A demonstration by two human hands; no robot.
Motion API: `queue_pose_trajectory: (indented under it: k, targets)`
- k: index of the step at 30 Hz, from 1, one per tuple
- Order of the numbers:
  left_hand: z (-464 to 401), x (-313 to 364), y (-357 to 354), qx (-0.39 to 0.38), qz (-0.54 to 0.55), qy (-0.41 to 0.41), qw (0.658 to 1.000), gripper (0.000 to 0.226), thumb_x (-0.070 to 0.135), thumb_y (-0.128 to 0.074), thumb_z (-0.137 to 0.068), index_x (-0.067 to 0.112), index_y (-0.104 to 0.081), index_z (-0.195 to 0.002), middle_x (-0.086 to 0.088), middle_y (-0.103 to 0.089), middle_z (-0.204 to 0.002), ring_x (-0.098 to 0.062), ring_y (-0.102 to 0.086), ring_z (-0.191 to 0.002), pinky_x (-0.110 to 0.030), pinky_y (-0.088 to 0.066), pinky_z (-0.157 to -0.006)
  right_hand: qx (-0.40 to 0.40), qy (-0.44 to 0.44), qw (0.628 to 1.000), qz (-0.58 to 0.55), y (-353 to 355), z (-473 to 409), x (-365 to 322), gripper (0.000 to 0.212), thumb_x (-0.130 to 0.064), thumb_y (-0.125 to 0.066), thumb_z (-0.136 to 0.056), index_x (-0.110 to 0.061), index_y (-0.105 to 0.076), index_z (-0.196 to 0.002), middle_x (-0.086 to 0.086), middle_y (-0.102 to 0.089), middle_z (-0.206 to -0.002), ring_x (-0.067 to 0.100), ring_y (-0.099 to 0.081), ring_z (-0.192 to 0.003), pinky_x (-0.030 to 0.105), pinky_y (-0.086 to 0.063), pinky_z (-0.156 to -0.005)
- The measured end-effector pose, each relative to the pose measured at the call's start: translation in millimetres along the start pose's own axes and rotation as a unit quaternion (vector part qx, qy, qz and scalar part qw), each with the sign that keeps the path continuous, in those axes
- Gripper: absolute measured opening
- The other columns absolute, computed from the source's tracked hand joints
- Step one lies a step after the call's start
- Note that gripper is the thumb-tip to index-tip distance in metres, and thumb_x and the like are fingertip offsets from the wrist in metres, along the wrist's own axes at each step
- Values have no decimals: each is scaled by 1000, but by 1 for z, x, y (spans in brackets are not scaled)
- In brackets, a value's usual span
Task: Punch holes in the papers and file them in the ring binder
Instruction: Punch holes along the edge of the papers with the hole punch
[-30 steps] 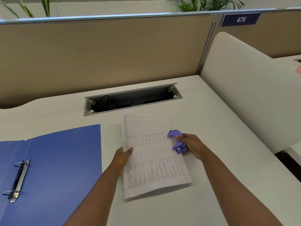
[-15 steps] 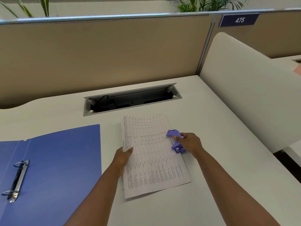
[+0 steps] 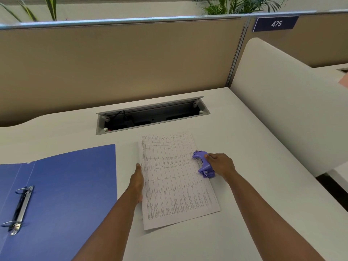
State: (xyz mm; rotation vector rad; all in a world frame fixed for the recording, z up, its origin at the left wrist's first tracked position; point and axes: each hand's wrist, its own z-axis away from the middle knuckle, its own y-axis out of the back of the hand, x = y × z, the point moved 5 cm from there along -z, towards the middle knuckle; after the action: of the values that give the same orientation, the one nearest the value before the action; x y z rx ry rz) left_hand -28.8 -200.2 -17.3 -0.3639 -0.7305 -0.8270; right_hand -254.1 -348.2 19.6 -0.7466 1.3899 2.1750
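A printed sheet with a table (image 3: 175, 181) lies on the white desk (image 3: 254, 166) in front of me. A purple hole punch (image 3: 203, 163) sits on the sheet's right edge, and my right hand (image 3: 221, 164) grips it from the right. My left hand (image 3: 137, 181) rests edge-on against the sheet's left side, fingers straight. An open blue ring binder (image 3: 62, 200) lies flat at the left, its metal ring mechanism (image 3: 18, 208) near the left frame edge.
An open cable tray slot (image 3: 152, 114) is set into the desk just behind the sheet. A beige partition (image 3: 120, 65) closes the back, and a white curved divider (image 3: 290, 102) stands along the right side.
My left hand has turned from lying on the sheet's left edge to standing edge-on against it. The right hand stays on the hole punch at the right edge.
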Motion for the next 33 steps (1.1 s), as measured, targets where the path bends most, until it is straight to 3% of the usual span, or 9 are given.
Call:
queue_pose_trajectory:
  k: [5, 9, 14, 16, 19, 23, 26, 30, 33]
  targets:
    - [0, -1, 0, -13, 30, 15, 999, 56, 46, -20, -98, 13, -42, -138, -19, -49, -138, -39, -48, -124, -52, -37, -103, 1, -10, 1000, -16, 0, 2, 0, 41, -35, -43, -95, -5, -65, -112, 20, -67, -113, 34, -61, -105, 28, -38, -76]
    - [-2, -2, 0, -18, 18, 19, 999, 57, 47, -18, -98, 14, -44, -137, -19, -51, -136, -40, -49, -123, -53, -39, -103, -3, -13, 1000, -11, 0, 3, 0, 40, -34, -44, -95, -4, -64, -113, 19, -67, -112, 26, -57, -86, 29, -38, -76]
    - [-4, -1, 2, -5, 1, 17, 1000, 62, 54, -18, -95, 15, -46, -135, -16, -52, -135, -39, -48, -124, -53, -37, -104, 5, -23, 999, -33, 0, 0, 2, 39, -33, -50, -93, -11, -60, -123, 10, -65, -122, 28, -59, -109, 34, -45, -91]
    - [-1, 0, -1, -32, -8, 14, 999, 60, 54, -27, -94, 12, -49, -131, -16, -56, -128, -38, -51, -120, -51, -39, -99, 19, -32, 998, -53, 0, -1, 4, 36, -32, -53, -91, -8, -65, -116, 13, -67, -116, 29, -62, -101, 35, -46, -87]
    - [2, 1, -3, -42, -38, -17, 998, 45, 30, -49, -94, 6, -48, -131, -17, -55, -131, -37, -54, -115, -49, -42, -96, 40, -54, 994, -88, 0, -2, 8, 33, -31, -59, -87, -3, -70, -101, 17, -71, -104, 25, -58, -82, 35, -46, -79]
    - [4, 2, -3, -13, -57, -39, 998, 45, 21, -53, -93, 4, -44, -134, -20, -53, -134, -38, -52, -120, -49, -42, -100, 39, -97, 984, -143, -4, -6, 14, 23, -32, -65, -83, -10, -70, -89, 10, -63, -89, 25, -58, -82, 37, -49, -83]
    - [5, 3, -4, -11, -56, -47, 997, 44, 19, -52, -93, 3, -45, -133, -20, -53, -134, -38, -52, -120, -48, -42, -99, 36, -111, 981, -152, -6, -9, 16, 26, -33, -67, -81, -18, -58, -62, 9, -63, -87, 25, -59, -81, 39, -51, -86]
    - [6, 4, -4, -8, -57, -52, 997, 43, 18, -51, -94, 3, -45, -134, -20, -53, -134, -38, -51, -121, -47, -42, -99, 32, -124, 983, -133, -4, -12, 17, 28, -33, -69, -79, -5, -66, -77, 18, -69, -91, 31, -66, -85, 41, -52, -87]
    - [7, 5, -5, -7, -56, -49, 997, 42, 17, -51, -94, 4, -45, -133, -20, -53, -133, -38, -52, -119, -46, -43, -96, 8, -130, 987, -97, -2, -16, 15, 37, -41, -66, -79, -9, -57, -65, 18, -70, -92, 28, -64, -80, 38, -52, -81]
